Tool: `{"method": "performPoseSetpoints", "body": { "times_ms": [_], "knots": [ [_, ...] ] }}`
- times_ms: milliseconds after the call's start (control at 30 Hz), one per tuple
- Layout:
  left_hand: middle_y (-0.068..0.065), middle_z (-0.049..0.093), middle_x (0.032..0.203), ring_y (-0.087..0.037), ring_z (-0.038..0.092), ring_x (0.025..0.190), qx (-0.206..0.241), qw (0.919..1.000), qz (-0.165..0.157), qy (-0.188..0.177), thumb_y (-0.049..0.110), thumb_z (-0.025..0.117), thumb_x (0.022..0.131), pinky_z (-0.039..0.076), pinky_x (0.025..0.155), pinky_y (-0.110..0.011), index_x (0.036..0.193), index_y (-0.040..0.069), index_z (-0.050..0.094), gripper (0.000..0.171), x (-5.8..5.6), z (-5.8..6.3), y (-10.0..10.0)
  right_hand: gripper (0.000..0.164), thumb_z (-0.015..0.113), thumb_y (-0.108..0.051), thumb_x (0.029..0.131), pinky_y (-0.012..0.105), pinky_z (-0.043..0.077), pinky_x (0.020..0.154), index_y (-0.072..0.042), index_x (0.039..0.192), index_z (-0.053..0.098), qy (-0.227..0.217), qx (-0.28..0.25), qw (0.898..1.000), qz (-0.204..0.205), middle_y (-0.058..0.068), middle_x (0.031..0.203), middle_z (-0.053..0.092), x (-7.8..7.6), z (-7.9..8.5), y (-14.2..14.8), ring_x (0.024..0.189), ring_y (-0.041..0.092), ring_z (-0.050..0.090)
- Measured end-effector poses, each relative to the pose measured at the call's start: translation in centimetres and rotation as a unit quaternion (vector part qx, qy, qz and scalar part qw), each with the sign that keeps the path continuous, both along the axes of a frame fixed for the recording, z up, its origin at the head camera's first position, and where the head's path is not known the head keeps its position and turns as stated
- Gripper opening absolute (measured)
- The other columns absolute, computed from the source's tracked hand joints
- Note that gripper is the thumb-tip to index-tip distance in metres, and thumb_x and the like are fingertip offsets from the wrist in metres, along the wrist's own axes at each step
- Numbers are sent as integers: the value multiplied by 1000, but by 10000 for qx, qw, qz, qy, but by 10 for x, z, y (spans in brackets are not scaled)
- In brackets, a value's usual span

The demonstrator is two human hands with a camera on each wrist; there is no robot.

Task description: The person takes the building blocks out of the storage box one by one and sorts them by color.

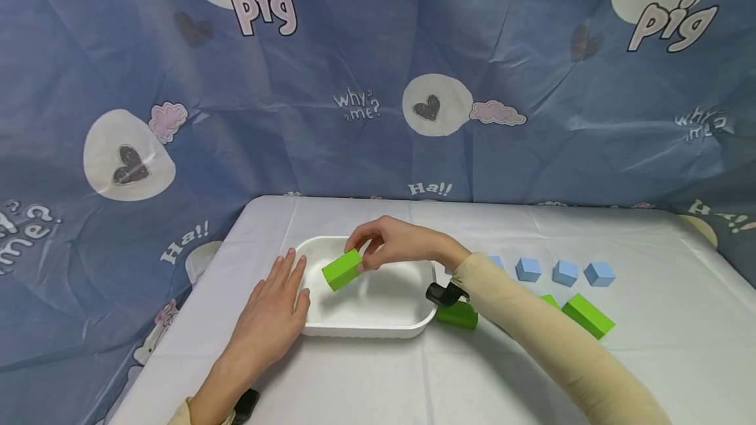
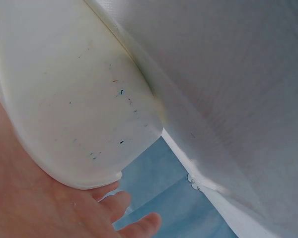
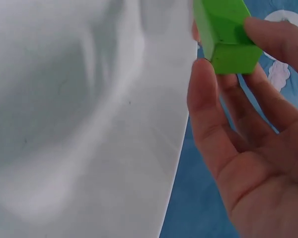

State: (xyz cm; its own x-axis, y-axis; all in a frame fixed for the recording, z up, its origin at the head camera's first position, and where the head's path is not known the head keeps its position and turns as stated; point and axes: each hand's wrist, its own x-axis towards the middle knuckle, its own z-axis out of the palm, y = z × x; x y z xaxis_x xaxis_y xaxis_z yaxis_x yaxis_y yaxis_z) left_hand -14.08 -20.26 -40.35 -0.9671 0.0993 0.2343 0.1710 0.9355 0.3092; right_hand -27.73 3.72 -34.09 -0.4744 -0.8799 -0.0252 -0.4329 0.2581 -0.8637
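Note:
Over the white tray (image 1: 366, 332), my right hand (image 1: 404, 242) pinches one end of a green rectangular block (image 1: 341, 271) between thumb and fingers. The block is tilted, its free end pointing left. In the right wrist view, the fingertips of the right hand (image 3: 258, 163) sit on the sides of the green block (image 3: 233, 54). My left hand (image 1: 268, 313) lies along the tray's left rim with its fingers straight. In the left wrist view, the palm of that left hand (image 2: 44, 183) is against the edge of the tray (image 2: 84, 119), which has small coloured specks.
Right of the tray, several blue cubes (image 1: 565, 273) stand in a row, some partly behind the right sleeve (image 1: 531, 326). Nearer lie green blocks (image 1: 588, 315), one beside the tray's right corner (image 1: 457, 315). A printed blue cloth (image 1: 366, 149) hangs behind the white-covered table (image 1: 354, 379).

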Motion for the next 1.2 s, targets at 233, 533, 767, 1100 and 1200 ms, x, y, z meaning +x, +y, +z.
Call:
{"method": "performPoseSetpoints", "body": {
  "times_ms": [233, 533, 767, 1100, 1200],
  "knots": [
    [-15, 21, 161, -33, 17, 147, 39, 10000, -31, 32, 27, 39, 104, 23, 109, -63, 152, 2, 34, 55, 0, 0, 0, 33, 73, -7, 85, 33, 54, 85, -11, 118, 67, 256, -206, 9992, -217, -1, 112, 67, 7, 1, 10, 97, 20, 66],
    [-15, 22, 161, -34, 18, 147, 76, 10000, -28, 50, 27, 39, 104, 23, 109, -63, 152, 2, 34, 55, 0, -2, 0, 34, 74, -7, 86, 34, 54, 86, -11, 118, 67, 236, -338, 9974, -594, 0, 114, 65, 18, -2, 26, 97, 20, 66],
    [-15, 20, 161, -34, 17, 147, 41, 10000, -30, 22, 27, 39, 104, 23, 109, -63, 153, 2, 34, 55, 1, -1, -1, 32, 73, -8, 87, 34, 56, 81, -14, 117, 67, 434, -561, 9926, -981, 2, 115, 63, 30, -8, 43, 95, 20, 65],
    [-15, 20, 161, -35, 16, 147, 82, 9999, -81, 30, 28, 38, 104, 21, 110, -63, 153, 2, 33, 55, 1, -1, -1, 34, 75, -9, 86, 35, 55, 85, -15, 118, 66, 466, -681, 9840, -1580, 1, 118, 62, 48, -12, 67, 101, 20, 62],
    [-15, 19, 161, -34, 15, 148, 113, 9999, -79, -4, 28, 38, 105, 20, 110, -63, 153, 3, 32, 55, 0, 0, -1, 34, 74, -8, 87, 35, 54, 87, -14, 119, 65, 499, -750, 9820, -1662, 2, 119, 62, 51, -12, 76, 102, 21, 62]
  ]
}}
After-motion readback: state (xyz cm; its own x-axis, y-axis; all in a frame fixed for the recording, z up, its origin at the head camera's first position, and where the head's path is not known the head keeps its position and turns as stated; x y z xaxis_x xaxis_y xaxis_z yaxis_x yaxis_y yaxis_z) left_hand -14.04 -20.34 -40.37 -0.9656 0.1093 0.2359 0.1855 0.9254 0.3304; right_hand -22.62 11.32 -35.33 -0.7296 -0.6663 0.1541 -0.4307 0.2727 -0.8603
